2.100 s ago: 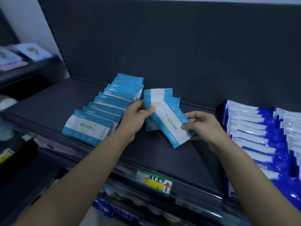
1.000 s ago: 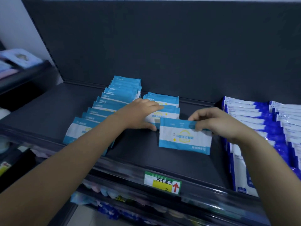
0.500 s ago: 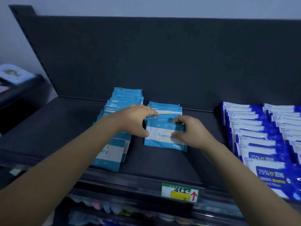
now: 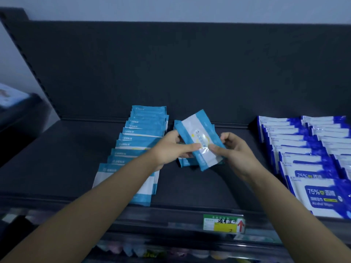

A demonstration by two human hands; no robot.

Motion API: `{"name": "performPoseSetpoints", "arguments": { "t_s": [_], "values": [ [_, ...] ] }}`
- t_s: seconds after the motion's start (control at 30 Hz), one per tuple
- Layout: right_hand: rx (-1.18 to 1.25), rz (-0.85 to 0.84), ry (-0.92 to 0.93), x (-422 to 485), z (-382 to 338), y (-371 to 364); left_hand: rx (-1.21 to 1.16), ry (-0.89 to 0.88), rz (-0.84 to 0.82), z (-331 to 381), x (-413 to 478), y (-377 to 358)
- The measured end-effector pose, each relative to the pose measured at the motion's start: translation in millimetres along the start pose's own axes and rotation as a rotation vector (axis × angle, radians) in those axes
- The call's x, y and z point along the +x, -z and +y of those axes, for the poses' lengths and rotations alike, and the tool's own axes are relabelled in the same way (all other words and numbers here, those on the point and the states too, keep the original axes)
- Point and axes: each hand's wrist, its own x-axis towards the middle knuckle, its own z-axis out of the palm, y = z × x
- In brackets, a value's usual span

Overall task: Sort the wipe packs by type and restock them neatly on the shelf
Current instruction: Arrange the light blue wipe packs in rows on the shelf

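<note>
Head view: my left hand (image 4: 171,149) and right hand (image 4: 235,150) both pinch one light-blue wipe pack (image 4: 197,137). Tilted, held above the shelf (image 4: 57,158).

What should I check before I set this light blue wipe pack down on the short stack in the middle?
1. Grip: left hand and right hand both pinch the light blue pack: ok.
2. Type match with the short stack underneath: ok.
3. Pack squared to the stack: not ok, tilted.
4. Kept apart from the dark blue alcohol wipes: ok.
5. Stack edges aligned: cannot tell, hands cover them.
</note>
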Motion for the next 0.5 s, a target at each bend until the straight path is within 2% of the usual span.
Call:
{"name": "performPoseSetpoints", "arguments": {
  "t_s": [0.03, 0.13, 0.17, 0.27, 0.33, 0.43, 0.5],
  "values": [
    [0.032, -0.014, -0.025, -1, 2, -5, -0.01, -0.036, 0.0, 1, 0, -4],
    [-0.077, -0.045, 0.016, 1, 1, -7, 0.051, -0.127, 0.053, 9, 6, -4],
    [-0.044, -0.041, 0.044, 2, -2, -4, 0.133, -0.138, -0.001, 13, 8, 0],
    [0.035, -0.005, 0.068, 8, -7, 6, 0.581, -0.093, -0.287, 22, 17, 6],
    [-0.213, 0.003, 0.105, 12, -4, 12, 0.782, -0.097, -0.312, 24, 21, -3],
    [-0.798, 0.017, 0.167, 12, 10, 20, 0.973, -0.263, -0.166, 14, 25, -19],
    [-0.874, 0.008, 0.193, 10, 18, 23, 1.135, -0.37, -0.106, 1, 24, -24]
  ]
}}
